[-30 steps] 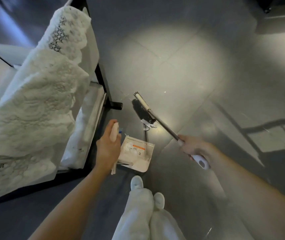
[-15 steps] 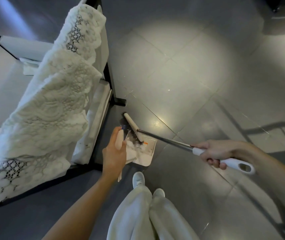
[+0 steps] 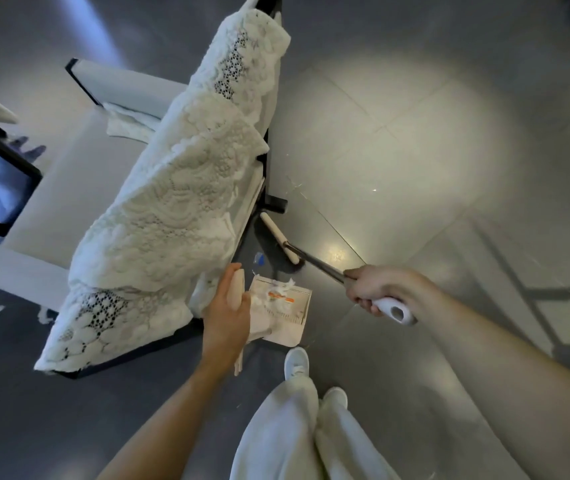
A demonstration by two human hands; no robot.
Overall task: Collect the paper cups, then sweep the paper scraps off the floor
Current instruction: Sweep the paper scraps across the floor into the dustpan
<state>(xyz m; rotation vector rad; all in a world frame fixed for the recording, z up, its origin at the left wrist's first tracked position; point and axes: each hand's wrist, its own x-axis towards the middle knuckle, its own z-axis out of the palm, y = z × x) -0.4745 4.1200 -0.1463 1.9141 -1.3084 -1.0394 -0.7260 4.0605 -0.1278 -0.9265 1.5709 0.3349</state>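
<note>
Left hand point(image 3: 226, 317) gripped the dustpan point(image 3: 306, 308) by its handle; right hand point(image 3: 377, 289) clenched the broom point(image 3: 281, 239), head on the floor point(image 3: 398, 168) just beyond. Paper scraps point(image 3: 282, 289) apparently lay inside.

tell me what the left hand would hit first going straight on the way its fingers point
Probably the hanging edge of the white lace sofa cover, just beyond the left hand gripping the cream dustpan handle, though depth is unclear.
</note>
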